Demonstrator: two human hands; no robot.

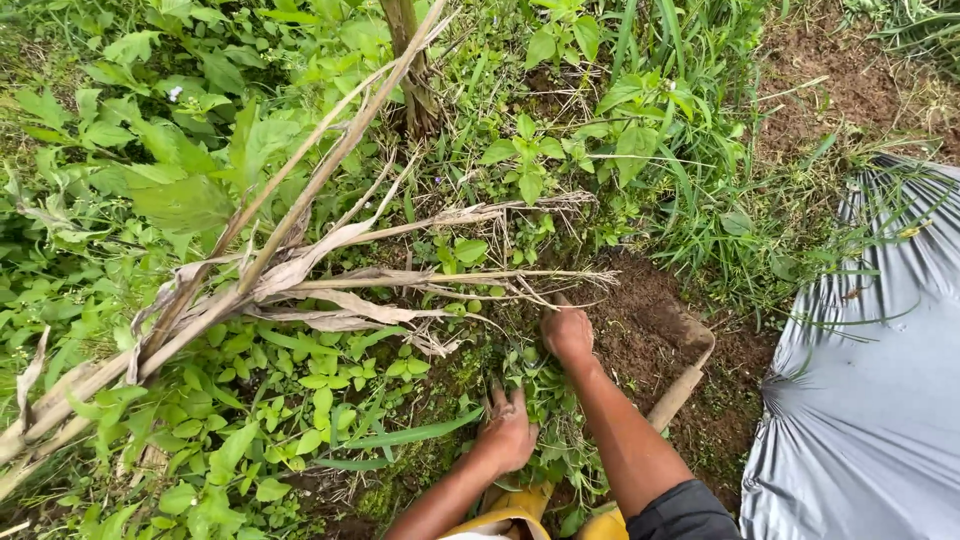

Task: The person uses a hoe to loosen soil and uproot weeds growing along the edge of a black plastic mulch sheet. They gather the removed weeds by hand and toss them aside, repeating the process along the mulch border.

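My left hand (pixel 506 432) reaches down into low green weeds (pixel 545 395), its fingers pressed among the leaves and stems. My right hand (pixel 567 332) is a little farther out, closed around a clump of weeds at the edge of bare dark soil (pixel 640 340). A dry fallen corn stalk (pixel 300 215) with brown withered leaves lies slanted across the plants just beyond both hands. A hoe with a rusty blade and wooden handle (pixel 685 380) lies on the soil to the right of my right arm, untouched.
A grey plastic sheet (pixel 870 380) covers the ground at the right. Thick green leafy plants (pixel 180 190) fill the left side. Yellow boots (pixel 520 505) show at the bottom edge. Bare earth (pixel 830 80) lies at the top right.
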